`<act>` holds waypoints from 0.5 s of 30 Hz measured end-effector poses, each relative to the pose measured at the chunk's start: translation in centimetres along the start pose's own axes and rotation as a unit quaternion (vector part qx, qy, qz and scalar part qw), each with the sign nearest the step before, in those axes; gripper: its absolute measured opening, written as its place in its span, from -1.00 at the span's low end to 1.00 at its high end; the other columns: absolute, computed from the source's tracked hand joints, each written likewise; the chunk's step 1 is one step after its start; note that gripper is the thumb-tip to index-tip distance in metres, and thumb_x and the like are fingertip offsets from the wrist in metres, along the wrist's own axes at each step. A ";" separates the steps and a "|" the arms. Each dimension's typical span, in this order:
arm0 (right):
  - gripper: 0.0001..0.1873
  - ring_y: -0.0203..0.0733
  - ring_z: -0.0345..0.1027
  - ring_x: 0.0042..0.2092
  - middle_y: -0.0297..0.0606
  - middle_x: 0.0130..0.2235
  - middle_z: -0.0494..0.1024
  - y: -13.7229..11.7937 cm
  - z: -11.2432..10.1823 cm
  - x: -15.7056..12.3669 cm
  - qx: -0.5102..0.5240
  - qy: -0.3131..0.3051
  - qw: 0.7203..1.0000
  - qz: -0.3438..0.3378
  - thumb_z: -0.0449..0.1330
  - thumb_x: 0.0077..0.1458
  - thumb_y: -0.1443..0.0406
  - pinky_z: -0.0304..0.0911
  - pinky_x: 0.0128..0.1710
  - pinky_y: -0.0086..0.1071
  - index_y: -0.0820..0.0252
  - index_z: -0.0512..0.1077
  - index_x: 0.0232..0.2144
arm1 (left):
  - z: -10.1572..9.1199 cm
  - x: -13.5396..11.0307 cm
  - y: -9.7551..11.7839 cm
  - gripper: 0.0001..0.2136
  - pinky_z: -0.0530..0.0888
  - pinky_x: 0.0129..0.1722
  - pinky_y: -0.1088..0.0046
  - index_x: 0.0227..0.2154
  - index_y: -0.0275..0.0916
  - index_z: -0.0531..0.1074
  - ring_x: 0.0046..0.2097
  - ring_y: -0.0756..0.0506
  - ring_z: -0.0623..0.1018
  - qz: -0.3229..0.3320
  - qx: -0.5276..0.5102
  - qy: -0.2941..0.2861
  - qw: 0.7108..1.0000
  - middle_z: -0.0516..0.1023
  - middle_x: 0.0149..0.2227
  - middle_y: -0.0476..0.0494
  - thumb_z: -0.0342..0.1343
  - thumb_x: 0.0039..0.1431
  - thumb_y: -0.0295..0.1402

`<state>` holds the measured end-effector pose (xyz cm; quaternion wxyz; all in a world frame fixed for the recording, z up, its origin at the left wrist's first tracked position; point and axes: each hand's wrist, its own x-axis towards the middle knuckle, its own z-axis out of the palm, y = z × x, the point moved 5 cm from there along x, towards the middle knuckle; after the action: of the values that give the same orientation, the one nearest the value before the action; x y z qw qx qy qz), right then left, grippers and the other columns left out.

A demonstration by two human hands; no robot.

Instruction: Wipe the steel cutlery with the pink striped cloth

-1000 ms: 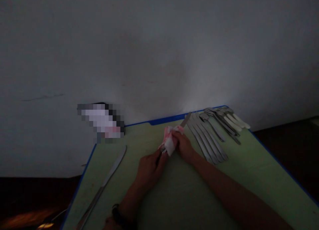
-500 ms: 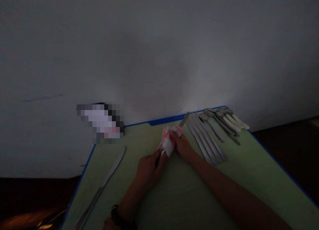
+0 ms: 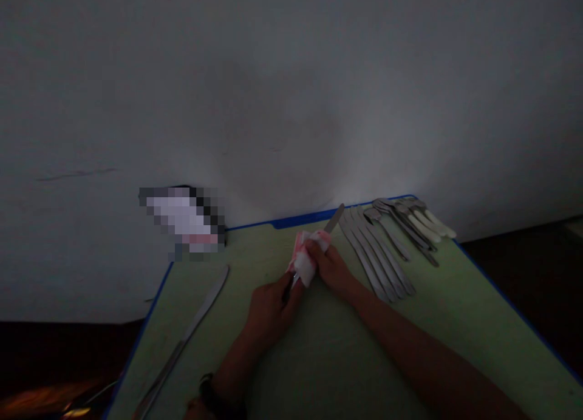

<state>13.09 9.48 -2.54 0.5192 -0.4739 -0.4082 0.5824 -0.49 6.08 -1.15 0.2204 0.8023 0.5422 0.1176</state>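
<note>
- We are recording a table knife [image 3: 334, 221] held up just above the bench [image 3: 300, 220], between both hands, its long axis running from lower left to upper right and its tip pointing toward the far bench edge.
- We are seeing the left hand [image 3: 273, 320] at the near end, its fingers [image 3: 291, 292] clenching the dark handle, which is mostly hidden.
- We are seeing the right hand [image 3: 334, 268] nearer the tip, its fingers [image 3: 316, 247] grasping a white and pink cloth [image 3: 303, 265] wrapped around the blade.
- We are noting that the right hand is the nearer one to the bare tip, which sticks out just beyond the cloth.
- We are logging a row of long cutlery [image 3: 376, 256] just right of the right hand, with spoons [image 3: 401, 223] beyond it by the far edge.
- We are logging a second knife [image 3: 195, 320] lying left of the left hand, its blade angled toward the far edge.
- We are marking a blurred object [image 3: 182, 220] against the wall as unreadable.
</note>
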 end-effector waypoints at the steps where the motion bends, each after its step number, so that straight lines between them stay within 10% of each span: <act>1: -0.58 -0.31 0.22 -0.43 -0.34 -0.48 0.40 0.1 0.0 0.0 0.000 0.000 1.000 0.000 0.11 -0.01 -0.04 0.14 -0.41 -0.43 0.21 0.41 -0.45 | 0.0 0.0 0.0 -0.63 0.32 -0.47 0.49 -0.24 -0.27 0.40 -0.47 -0.07 0.52 0.002 0.002 0.000 1.000 0.53 -0.48 -0.10 -0.22 0.26 -0.14; 15: -0.49 -0.29 0.26 -0.43 -0.35 -0.50 0.43 1.6 -0.6 1.0 0.103 0.052 0.993 0.019 0.10 -0.07 -0.12 0.16 -0.38 -0.41 0.23 0.40 -0.40 | 0.0 0.1 0.1 -0.66 0.26 -0.51 0.53 -0.35 -0.26 0.41 -0.49 -0.04 0.50 -0.021 0.032 -0.010 0.999 0.51 -0.52 -0.09 -0.18 0.24 -0.17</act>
<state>13.31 10.23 -4.30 0.5743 -0.4552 -0.3094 0.6060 -0.37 6.16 -1.08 0.2021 0.7985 0.5603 0.0874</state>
